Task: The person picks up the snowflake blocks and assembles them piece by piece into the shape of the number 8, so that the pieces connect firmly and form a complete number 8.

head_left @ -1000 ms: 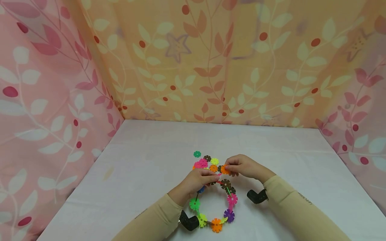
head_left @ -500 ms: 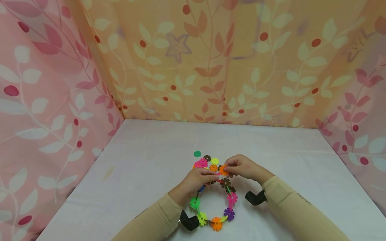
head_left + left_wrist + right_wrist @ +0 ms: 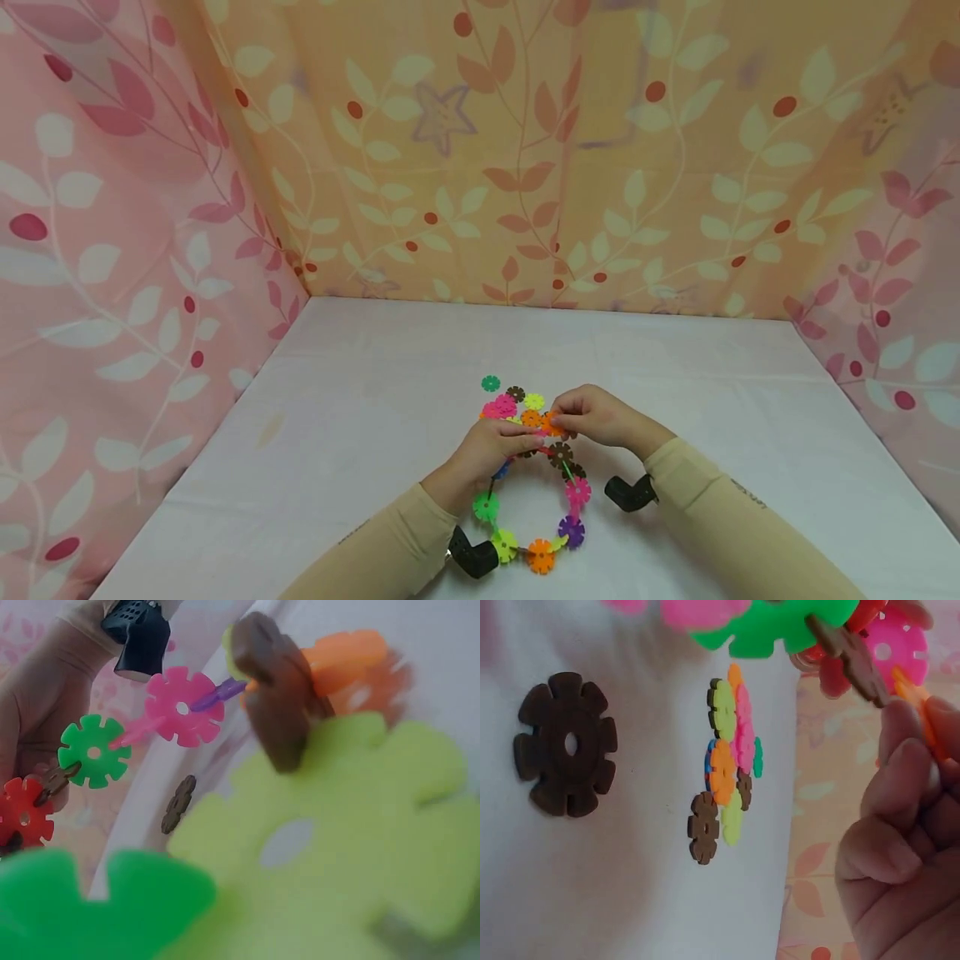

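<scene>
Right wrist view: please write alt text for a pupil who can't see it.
The right hand pinches an orange disc beside a notched pink disc. A green disc, partly cut off, shows along the top edge. At left, one dark brown disc lies apart on a white surface; near the centre lies a group of discs in several colours.

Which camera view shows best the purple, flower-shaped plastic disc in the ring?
The head view, because the purple disc turns its broad face to the camera. The left wrist view shows it nearly edge-on; the right wrist view does not show it.
</scene>
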Tool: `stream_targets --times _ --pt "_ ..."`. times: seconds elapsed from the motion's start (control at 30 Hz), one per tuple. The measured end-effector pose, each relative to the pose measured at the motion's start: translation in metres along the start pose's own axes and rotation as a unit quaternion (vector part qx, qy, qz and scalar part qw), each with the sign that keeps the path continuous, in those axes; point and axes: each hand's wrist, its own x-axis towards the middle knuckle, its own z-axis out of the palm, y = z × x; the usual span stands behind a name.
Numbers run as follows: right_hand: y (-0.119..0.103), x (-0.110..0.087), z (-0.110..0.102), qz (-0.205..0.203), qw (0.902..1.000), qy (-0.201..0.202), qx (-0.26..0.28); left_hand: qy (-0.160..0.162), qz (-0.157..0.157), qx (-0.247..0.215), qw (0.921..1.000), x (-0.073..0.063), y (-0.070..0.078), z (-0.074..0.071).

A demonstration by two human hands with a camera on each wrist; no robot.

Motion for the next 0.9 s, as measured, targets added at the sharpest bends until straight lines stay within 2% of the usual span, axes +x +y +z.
stream_targets --times 0.17,0.33,0.43,0.6,0.73,0.9 --pt "0.000 -0.003 -0.002 0.020 0.9998 -0.003 -0.002 -0.001 0.008 -0.008 0.9999 0.002 0.002 0.003" --pt "0.005 -0.010 -0.009 0.062 0.9952 -0.062 0.044 0.006 -0.004 -0.041 0.9991 0.004 -0.002 0.011" --pt "0.007 -0.013 -0.013 0.059 0.9932 -0.088 0.048 0.010 -0.016 -0.065 0.9977 0.004 -0.006 0.018" --pt "0.007 -0.014 -0.017 0.046 0.9972 -0.058 0.007 0.011 -0.032 -0.109 0.9935 0.003 -0.009 0.037" --pt "0.004 -0.013 -0.021 0.061 0.9971 -0.037 -0.024 0.006 -0.043 -0.143 0.9888 -0.002 -0.008 0.053" --pt "0.006 -0.013 -0.026 0.081 0.9955 -0.038 -0.033 -0.001 -0.055 -0.167 0.9845 -0.009 -0.004 0.071"
